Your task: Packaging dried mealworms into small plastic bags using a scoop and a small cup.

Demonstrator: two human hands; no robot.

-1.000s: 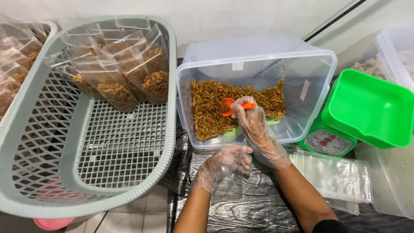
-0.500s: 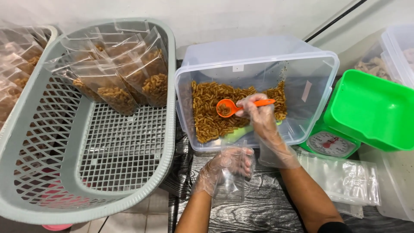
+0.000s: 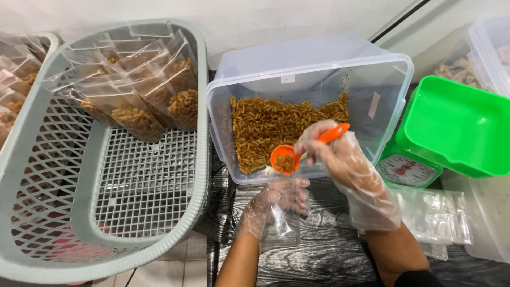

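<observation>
My right hand point(image 3: 345, 165), in a clear plastic glove, grips an orange scoop point(image 3: 297, 153) loaded with brown snack pieces. The scoop hangs just in front of the near wall of a clear plastic tub point(image 3: 388, 101) filled with the same brown snacks point(image 3: 276, 125). Directly below the scoop, my gloved left hand point(image 3: 273, 204) holds a small clear plastic bag point(image 3: 281, 223) upright over the dark table.
A large grey mesh basket point(image 3: 196, 175) at left holds several filled snack bags point(image 3: 133, 106). A green kitchen scale with a green pan point(image 3: 457, 127) stands at right. A pile of empty clear bags point(image 3: 435, 215) lies beside it. More clear containers point(image 3: 489, 48) sit far right.
My right hand lifted the filled scoop out of the tub and brought it toward me, over the bag. My left hand raised the bag slightly beneath it.
</observation>
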